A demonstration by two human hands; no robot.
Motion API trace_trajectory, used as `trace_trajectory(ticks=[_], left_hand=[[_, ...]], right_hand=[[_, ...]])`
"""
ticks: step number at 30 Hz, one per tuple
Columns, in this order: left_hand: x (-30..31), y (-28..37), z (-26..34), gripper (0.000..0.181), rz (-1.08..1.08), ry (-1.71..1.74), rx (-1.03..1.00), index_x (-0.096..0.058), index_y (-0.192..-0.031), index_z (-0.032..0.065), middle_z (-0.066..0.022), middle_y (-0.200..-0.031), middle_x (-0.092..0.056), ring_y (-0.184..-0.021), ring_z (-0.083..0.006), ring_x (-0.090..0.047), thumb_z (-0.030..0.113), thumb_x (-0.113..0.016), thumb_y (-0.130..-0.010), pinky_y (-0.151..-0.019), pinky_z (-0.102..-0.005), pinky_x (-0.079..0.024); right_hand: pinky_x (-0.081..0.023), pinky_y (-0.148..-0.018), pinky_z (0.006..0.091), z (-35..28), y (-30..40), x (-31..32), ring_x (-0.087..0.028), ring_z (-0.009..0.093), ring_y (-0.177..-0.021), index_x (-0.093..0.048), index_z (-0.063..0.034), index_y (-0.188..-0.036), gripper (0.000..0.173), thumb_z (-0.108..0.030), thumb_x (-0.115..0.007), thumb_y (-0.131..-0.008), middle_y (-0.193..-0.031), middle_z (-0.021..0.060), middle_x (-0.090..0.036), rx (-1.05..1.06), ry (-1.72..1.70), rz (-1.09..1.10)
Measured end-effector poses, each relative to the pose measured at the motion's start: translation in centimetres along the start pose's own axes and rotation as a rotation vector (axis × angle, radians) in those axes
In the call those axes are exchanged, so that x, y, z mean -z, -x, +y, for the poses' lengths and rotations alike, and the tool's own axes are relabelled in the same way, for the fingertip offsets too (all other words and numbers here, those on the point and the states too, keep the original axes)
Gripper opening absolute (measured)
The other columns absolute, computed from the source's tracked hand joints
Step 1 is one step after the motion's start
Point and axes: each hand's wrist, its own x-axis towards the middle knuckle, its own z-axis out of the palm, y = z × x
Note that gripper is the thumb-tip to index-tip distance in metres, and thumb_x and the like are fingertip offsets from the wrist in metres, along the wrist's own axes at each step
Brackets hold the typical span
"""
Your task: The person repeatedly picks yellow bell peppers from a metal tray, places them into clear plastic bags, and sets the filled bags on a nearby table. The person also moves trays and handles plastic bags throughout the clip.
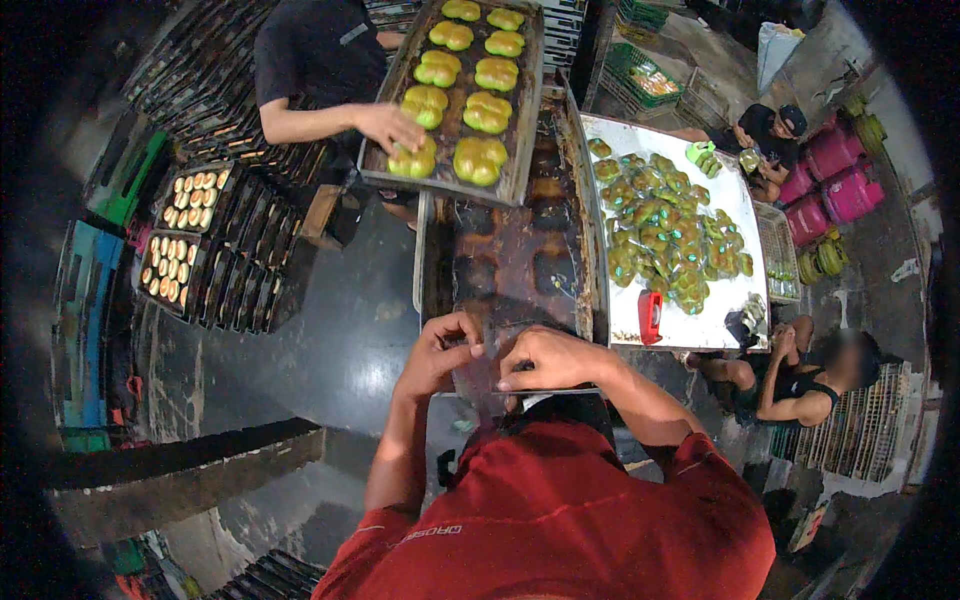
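Note:
My left hand (448, 351) and my right hand (551, 358) are close together over the near end of a dark, worn baking tray (517, 277). Thumb and forefinger of each hand are pinched. A thin see-through plastic film (486, 379) seems to hang between them, faint and blurred. Brown baked-on marks cover the tray's bare bottom. Across its far end rests a second tray (455, 150) with two rows of green, lobed buns (480, 161). A co-worker's hand (394, 131) touches a bun at that tray's near left corner.
To the right, a white table (630, 322) bears a heap of bagged green buns (667, 225) and a red tape dispenser (650, 316). Two people sit beyond it. At left stand stacked trays of pale buns (171, 266). Pink gas cylinders (851, 191) stand far right.

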Motion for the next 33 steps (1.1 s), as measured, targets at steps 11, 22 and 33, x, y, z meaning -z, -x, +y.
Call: trace_trajectory(ticks=[11,22,33], left_hand=[[2.1,1.3,0.6,0.018,0.372,-0.073,0.031,-0.057,-0.072,0.0058,0.0032,-0.077,-0.049,-0.073,-0.0063,-0.042,0.012,-0.071,-0.081,-0.065,-0.0223,-0.032],[3.5,3.7,1.5,0.015,0.484,-0.174,-0.198,-0.062,-0.071,0.0023,0.0005,-0.072,-0.047,-0.071,-0.0105,-0.043,0.010,-0.075,-0.072,-0.065,-0.0247,-0.032],[1.6,-0.4,1.6,0.012,0.258,-0.254,-0.076,-0.063,-0.075,0.0028,0.0008,-0.078,-0.048,-0.075,-0.0101,-0.044,0.009,-0.073,-0.078,-0.067,-0.0244,-0.032]], right_hand=[[-0.049,-0.076,0.0299,3.5,-2.8,1.7,-0.060,0.014,-0.082,-0.066,-0.0018,-0.088,0.020,-0.019,-0.059,-0.093,-0.084,0.0045,-0.063,0.173,-0.383,0.488],[-0.038,-0.097,0.0535,20.1,-2.3,0.9,-0.044,0.032,-0.123,-0.055,-0.0071,-0.126,0.058,-0.043,-0.065,-0.082,-0.125,0.0149,-0.051,-0.618,0.758,0.509],[-0.045,-0.089,0.0487,18.2,1.7,3.6,-0.057,0.036,-0.109,-0.049,-0.0051,-0.120,0.054,-0.030,-0.069,-0.077,-0.108,0.0236,-0.061,-0.666,0.376,0.249]])
